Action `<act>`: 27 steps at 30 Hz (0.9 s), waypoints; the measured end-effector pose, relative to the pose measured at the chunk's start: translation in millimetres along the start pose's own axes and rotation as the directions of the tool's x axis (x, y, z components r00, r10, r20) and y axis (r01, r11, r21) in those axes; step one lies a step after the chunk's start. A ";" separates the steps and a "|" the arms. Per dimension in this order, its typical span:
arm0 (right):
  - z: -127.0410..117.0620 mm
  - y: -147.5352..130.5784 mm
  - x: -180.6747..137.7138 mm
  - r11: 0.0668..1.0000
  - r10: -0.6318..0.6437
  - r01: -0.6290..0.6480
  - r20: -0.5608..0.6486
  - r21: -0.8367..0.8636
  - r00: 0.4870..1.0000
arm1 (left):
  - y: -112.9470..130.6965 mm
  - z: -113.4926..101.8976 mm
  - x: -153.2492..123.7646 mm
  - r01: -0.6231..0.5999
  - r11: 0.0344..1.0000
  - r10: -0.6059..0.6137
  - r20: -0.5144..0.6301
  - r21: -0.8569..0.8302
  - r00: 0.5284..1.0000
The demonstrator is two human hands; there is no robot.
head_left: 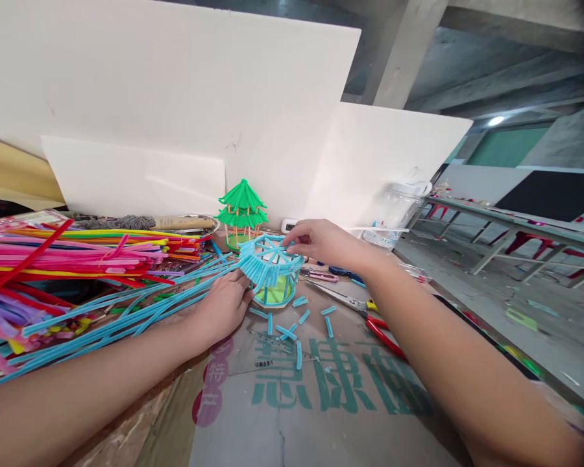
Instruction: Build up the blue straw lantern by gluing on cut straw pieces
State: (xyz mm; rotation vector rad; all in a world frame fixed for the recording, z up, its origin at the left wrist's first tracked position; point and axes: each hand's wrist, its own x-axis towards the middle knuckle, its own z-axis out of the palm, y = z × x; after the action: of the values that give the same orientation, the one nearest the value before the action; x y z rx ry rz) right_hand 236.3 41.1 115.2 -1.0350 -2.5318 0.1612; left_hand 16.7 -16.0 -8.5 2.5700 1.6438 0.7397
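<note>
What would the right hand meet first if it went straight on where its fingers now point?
The right hand would likely meet the blue roof first; they look touching or nearly so, but depth is unclear from this view.

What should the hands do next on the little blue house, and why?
Perhaps the right hand could pick up one short blue pipe-cleaner piece for the blue roof: see-through gaps show in it, and loose pieces lie in front. The left hand is at its edge.
</note>
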 end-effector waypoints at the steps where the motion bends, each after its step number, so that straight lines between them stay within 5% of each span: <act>1: 3.9 0.2 0.7 1.000 0.017 -0.018 -0.032 -0.015 0.999 | -0.1 -0.1 0.0 -0.010 1.000 0.010 -0.009 -0.007 1.000; 5: 11.2 1.0 3.4 0.999 0.028 -0.032 -0.149 -0.023 0.988 | -1.4 0.3 0.2 -0.025 0.999 0.024 -0.035 -0.032 0.999; 8: 6.8 1.3 1.7 0.974 0.107 -0.065 -0.188 0.216 0.976 | -2.1 0.8 0.1 -0.039 0.999 0.038 -0.033 -0.036 0.999; 12: -6.1 -3.3 -6.9 0.786 0.127 -0.007 -0.150 0.618 0.981 | -3.8 3.1 -0.7 -0.043 0.999 0.042 -0.042 -0.014 0.998; 15: -17.0 -6.4 -13.9 0.667 0.124 -0.021 -0.082 0.745 0.989 | -4.7 4.5 -0.8 -0.040 0.999 0.041 -0.047 0.005 0.998; 18: -29.1 -2.8 -19.3 0.746 0.181 -0.127 -0.016 0.654 0.983 | -4.1 3.7 -0.6 -0.036 0.999 0.037 -0.039 0.016 0.999; 22: -41.8 11.2 -25.1 0.915 0.285 -0.275 0.009 0.296 0.958 | -2.0 1.0 -0.4 -0.037 0.999 0.037 -0.027 0.005 0.999; 27: -38.7 18.4 -27.4 0.922 0.302 -0.348 0.245 0.171 0.921 | -1.5 -0.3 -0.3 -0.018 1.000 0.018 -0.004 0.024 1.000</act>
State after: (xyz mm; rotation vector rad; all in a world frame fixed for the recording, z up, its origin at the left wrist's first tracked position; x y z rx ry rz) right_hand 281.5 33.7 137.1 -1.4100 -2.4327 0.6556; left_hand 15.2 -15.7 -8.7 2.6046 1.6437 0.7313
